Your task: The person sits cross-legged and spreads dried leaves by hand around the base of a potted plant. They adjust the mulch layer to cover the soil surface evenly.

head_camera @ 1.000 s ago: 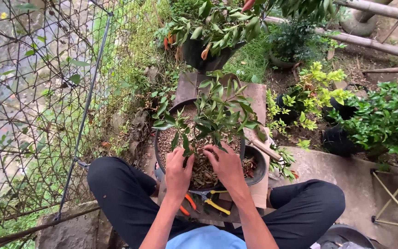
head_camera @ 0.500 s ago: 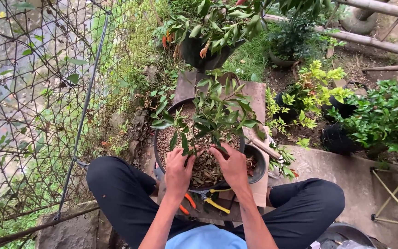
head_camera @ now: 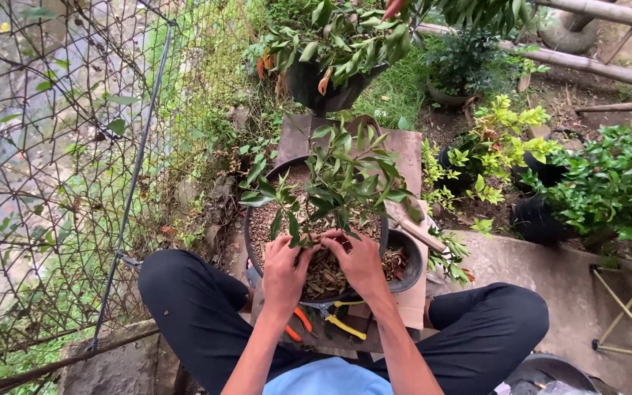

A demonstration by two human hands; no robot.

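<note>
A leafy green plant (head_camera: 341,179) grows in a wide black pot (head_camera: 254,241) filled with brown soil and dry bits, set on a wooden board between my knees. My left hand (head_camera: 284,272) and my right hand (head_camera: 360,261) rest palm down on the soil at the base of the stem, fingertips nearly touching. Neither hand holds a tool. Whether the fingers pinch soil or leaves is hidden. Below the pot's near rim lie orange-handled pliers (head_camera: 301,320) and yellow-handled pruners (head_camera: 345,323).
A wire mesh fence (head_camera: 60,161) runs along the left. A small black bowl (head_camera: 404,262) of debris and a wooden-handled tool (head_camera: 420,232) sit right of the pot. Potted shrubs (head_camera: 608,183) crowd the right and back, with a hanging plant (head_camera: 338,44) above.
Both hands have drawn closer together on the soil and moved slightly toward the stem. The pot and tools have stayed put.
</note>
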